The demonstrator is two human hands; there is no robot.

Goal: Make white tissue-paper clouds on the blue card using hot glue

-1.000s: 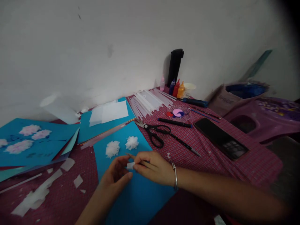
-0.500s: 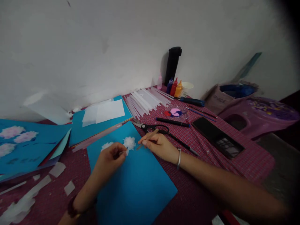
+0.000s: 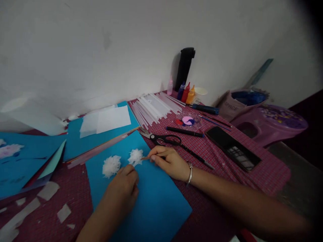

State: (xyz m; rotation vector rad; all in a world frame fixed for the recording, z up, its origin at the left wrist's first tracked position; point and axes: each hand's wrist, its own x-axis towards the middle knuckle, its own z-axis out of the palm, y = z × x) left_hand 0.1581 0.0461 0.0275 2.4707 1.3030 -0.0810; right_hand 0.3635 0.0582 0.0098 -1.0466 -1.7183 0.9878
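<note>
The right hand (image 3: 171, 163) pinches a thin stick (image 3: 145, 158), tip at the edge of a white paper tuft (image 3: 135, 157) to the hand's left. The left hand (image 3: 123, 188) is curled nearer; whether it holds anything I cannot tell. Beyond it sits a second tuft (image 3: 111, 166), both on a blue sheet (image 3: 153, 205). Scissors (image 3: 165, 138) lie past the right hand.

The right wrist (image 3: 184, 172), right of the frame's centre, carries one narrow, silver-coloured bracelet (image 3: 191, 173) of rounded form. Its upper end shows a small raised detail, possibly a clasp; blur limits identification. The right forearm (image 3: 237, 200) and left forearm (image 3: 101, 215) are bare where visible.
</note>
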